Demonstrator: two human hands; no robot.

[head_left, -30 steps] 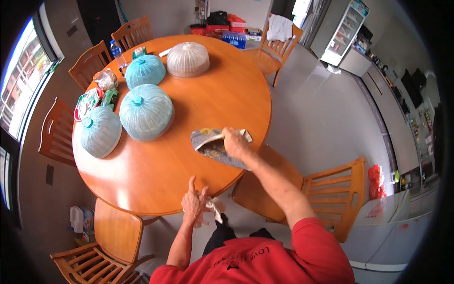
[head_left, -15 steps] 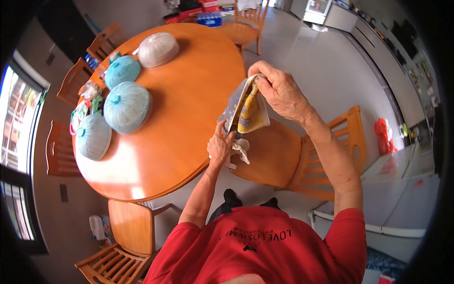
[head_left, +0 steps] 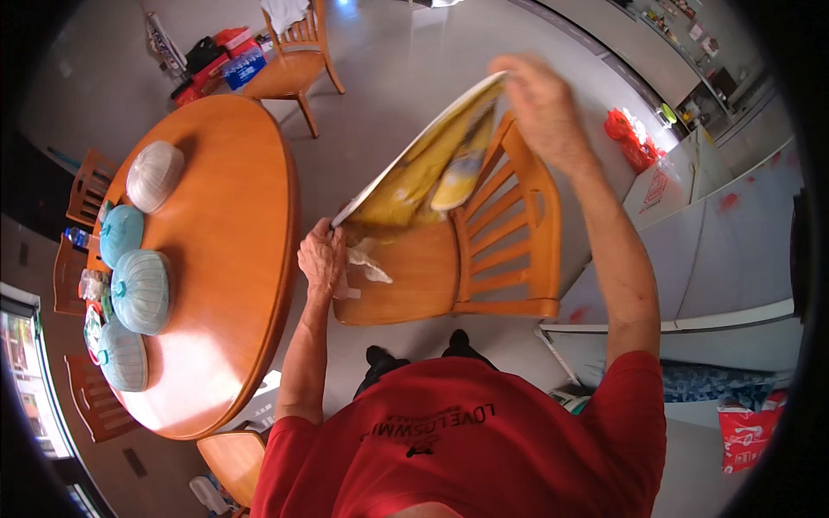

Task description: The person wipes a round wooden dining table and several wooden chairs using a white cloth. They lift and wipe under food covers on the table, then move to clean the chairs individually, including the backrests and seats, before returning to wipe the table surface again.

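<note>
Yellow cloth spans left hand and right hand (each grip pinching its edge)

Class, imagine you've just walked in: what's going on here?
A person in a red shirt holds a mostly yellow cloth spread between the left hand and the right hand, above a wooden chair. Something white and crumpled hangs by the left hand. Four domed covers stand on the round table.

At left, the round dining table is smooth, glossy wood; the domed food covers look like ribbed, matt mesh. Centre: soft matt yellow cloth, smooth wooden chair. Upper right: shiny, crinkled plastic bag.
</note>
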